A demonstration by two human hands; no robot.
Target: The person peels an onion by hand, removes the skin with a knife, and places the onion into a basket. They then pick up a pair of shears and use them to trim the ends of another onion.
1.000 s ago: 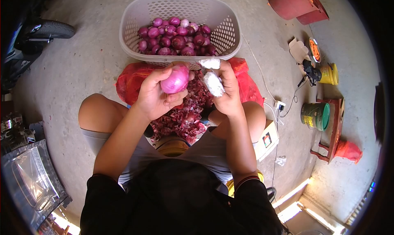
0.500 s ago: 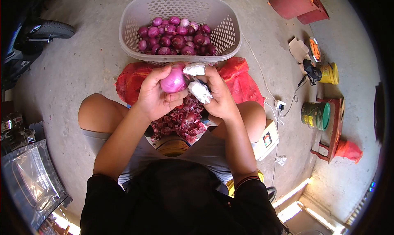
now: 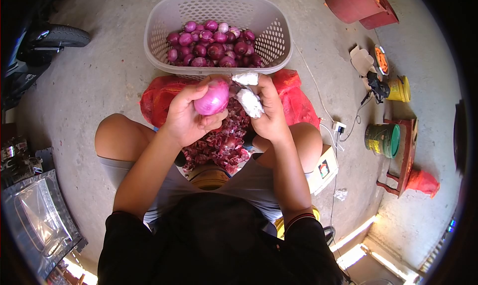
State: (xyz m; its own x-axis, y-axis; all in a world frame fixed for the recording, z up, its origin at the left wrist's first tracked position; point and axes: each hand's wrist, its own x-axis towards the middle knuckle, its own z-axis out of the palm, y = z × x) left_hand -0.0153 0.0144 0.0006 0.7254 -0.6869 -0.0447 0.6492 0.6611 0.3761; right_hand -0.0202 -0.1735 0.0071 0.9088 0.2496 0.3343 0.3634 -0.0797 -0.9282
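A purple onion (image 3: pixel 212 97) rests in my left hand (image 3: pixel 188 110), with the thumb and fingers wrapped round it. Just right of it is my right hand (image 3: pixel 270 110), its thumb and a finger covered in white wrapping (image 3: pixel 250 102). Those wrapped fingertips are curled close together beside the onion; whatever lies between them is too small to make out. Below both hands is a heap of dark red onion skins (image 3: pixel 219 145). Beyond them stands a grey perforated basket (image 3: pixel 219 71) holding several purple onions (image 3: pixel 215 51).
Red mesh sacks (image 3: pixel 294 100) lie under the basket's near side. My knees flank the skins. At the right are a power socket (image 3: pixel 339 127) with cables, a green-lidded bucket (image 3: pixel 382 140), a yellow bucket (image 3: pixel 398 89) and a red-brown stool (image 3: pixel 408 155). A wheel (image 3: pixel 64 36) is at upper left.
My right hand has moved slightly right, away from the onion, widening the gap between them. My left hand still holds the onion in nearly the same place.
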